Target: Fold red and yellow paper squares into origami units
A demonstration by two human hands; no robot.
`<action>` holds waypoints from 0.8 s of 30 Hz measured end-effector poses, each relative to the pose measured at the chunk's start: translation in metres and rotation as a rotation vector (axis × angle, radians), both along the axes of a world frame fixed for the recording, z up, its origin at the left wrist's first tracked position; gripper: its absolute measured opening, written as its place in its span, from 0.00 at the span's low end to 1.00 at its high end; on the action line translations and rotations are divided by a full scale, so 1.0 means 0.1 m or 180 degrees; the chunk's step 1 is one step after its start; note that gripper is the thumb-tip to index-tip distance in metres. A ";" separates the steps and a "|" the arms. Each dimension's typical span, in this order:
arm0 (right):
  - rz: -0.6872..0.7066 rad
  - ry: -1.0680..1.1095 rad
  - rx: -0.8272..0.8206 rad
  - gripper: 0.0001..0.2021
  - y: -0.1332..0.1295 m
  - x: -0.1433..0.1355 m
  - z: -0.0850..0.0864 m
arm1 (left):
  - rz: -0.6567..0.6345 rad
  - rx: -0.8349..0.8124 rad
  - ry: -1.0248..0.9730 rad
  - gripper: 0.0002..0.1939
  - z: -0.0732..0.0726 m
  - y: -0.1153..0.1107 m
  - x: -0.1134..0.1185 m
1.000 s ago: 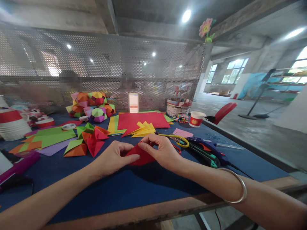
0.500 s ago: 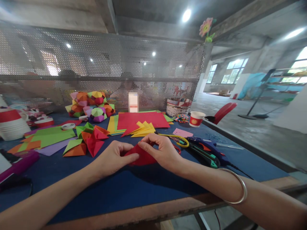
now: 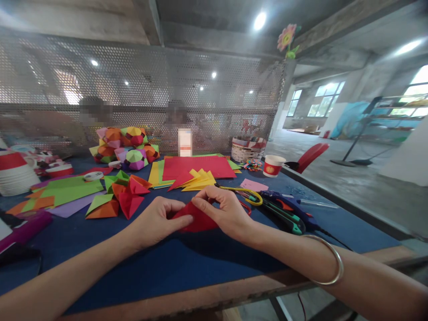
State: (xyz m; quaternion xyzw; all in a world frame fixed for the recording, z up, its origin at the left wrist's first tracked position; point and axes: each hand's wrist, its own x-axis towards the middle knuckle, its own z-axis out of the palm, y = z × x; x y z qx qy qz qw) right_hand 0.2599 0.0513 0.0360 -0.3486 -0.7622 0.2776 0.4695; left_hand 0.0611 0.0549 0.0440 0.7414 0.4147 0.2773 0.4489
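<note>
A piece of red paper (image 3: 199, 221) is held between both hands above the blue table, bent or folded; its exact folds are partly hidden by fingers. My left hand (image 3: 160, 221) pinches its left side, thumb on the near face. On the upper right part, the thumb and fingers of my right hand (image 3: 227, 211) are closed on the paper. Just beyond lie folded yellow paper pieces (image 3: 202, 179) and a stack topped by red sheets (image 3: 200, 167). Yellow-handled scissors (image 3: 254, 196) rest beside my right hand.
Left of the hands are folded colored paper pieces (image 3: 129, 196), green sheets (image 3: 72, 191) and paper balls (image 3: 136, 159). To the right lie a green-black utility knife (image 3: 289, 219), a blue glue gun (image 3: 294, 207) and a paper cup (image 3: 273, 166). A woven basket (image 3: 248, 149) stands behind.
Both hands keep nearly the same grip on the red paper. The whole view has shifted very slightly; nothing else has visibly moved.
</note>
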 end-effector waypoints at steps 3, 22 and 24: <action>0.0044 0.0039 -0.0003 0.11 0.00 0.00 0.00 | 0.0031 0.0035 0.0008 0.20 0.01 -0.01 0.01; -0.0297 -0.0501 0.0316 0.13 0.01 -0.01 -0.04 | 0.0265 -0.0397 -0.0351 0.20 0.04 -0.05 0.07; -0.0424 -0.0617 0.0439 0.14 0.04 0.01 -0.05 | 0.0326 -0.0601 -0.0344 0.23 0.05 -0.05 0.09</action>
